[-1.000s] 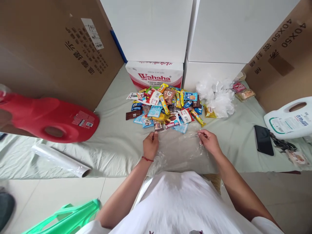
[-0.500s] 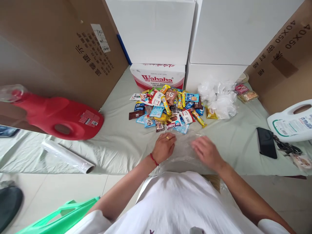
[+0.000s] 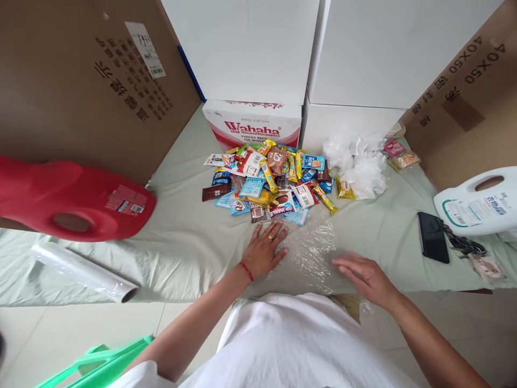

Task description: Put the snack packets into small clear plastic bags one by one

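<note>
A sheet of clear plastic film (image 3: 313, 253) lies crinkled on the green cloth in front of me. My left hand (image 3: 264, 249) rests flat with fingers spread at the film's left side, a ring and a red cord on it. At the film's right edge is my right hand (image 3: 365, 277), fingers stretched out together and thumb apart; whether it touches the film I cannot tell. Just beyond the left fingertips lies a pile of small wrapped snacks (image 3: 252, 187) in blue, yellow, brown and red packets.
Behind the pile stand a Wahaha carton (image 3: 252, 126) and white boxes (image 3: 359, 48). Crumpled clear plastic bags (image 3: 359, 167) lie right of the snacks. A red jug (image 3: 92, 199) and a film roll (image 3: 84, 269) are left; a white bottle (image 3: 480, 202) and a phone (image 3: 433, 237) right.
My left hand has opened from curled to spread flat. My right hand has moved right and toward me. The film between them now shows more wrinkles. The view has shifted slightly.
</note>
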A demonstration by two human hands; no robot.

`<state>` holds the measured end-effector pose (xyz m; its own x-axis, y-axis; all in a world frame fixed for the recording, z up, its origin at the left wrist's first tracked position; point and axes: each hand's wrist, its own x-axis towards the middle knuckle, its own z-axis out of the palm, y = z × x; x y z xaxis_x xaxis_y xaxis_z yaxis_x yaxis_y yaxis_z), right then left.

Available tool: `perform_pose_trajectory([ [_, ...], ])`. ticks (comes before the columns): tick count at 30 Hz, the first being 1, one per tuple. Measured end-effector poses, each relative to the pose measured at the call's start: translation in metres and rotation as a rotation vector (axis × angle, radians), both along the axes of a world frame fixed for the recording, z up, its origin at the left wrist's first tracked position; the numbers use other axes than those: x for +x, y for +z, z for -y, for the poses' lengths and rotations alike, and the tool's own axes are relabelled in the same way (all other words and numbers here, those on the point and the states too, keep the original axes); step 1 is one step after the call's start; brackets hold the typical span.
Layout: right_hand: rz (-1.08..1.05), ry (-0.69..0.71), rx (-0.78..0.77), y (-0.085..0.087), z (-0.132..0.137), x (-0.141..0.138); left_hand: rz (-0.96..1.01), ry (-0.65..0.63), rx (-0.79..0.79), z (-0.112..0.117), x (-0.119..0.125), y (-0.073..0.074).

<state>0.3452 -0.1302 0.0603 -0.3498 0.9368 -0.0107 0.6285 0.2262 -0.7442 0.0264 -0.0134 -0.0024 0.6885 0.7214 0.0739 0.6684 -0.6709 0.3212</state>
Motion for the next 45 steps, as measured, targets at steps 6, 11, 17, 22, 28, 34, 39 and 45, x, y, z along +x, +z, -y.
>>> perform_pose_trajectory([
  [6, 0.271, 0.021, 0.221, -0.047, -0.061, -0.020, 0.023, 0.113, 0.068, -0.005, -0.009, 0.002],
  [11, 0.272, -0.037, 0.167, -0.049, -0.071, -0.001, -0.042, 0.177, 0.043, -0.009, -0.019, -0.001],
  [17, 0.531, -0.277, 0.217, 0.012, -0.172, -0.047, -0.080, 0.172, 0.036, -0.009, -0.019, -0.001],
  [22, 0.740, -0.441, 0.052, 0.012, -0.259, -0.106, -0.076, 0.171, 0.062, -0.010, -0.019, -0.002],
  [28, 0.572, -0.591, -0.178, -0.003, -0.289, -0.115, -0.062, 0.173, 0.056, -0.008, -0.020, -0.002],
  [34, 0.464, -0.604, -0.051, 0.021, -0.283, -0.069, -0.062, 0.168, 0.060, -0.008, -0.020, -0.004],
  [39, -0.004, -0.498, 0.107, 0.055, -0.236, -0.023, -0.068, 0.167, 0.054, -0.008, -0.020, -0.002],
  [45, -0.268, -0.003, -0.195, 0.053, -0.157, -0.034, -0.106, 0.158, 0.075, -0.010, -0.020, -0.002],
])
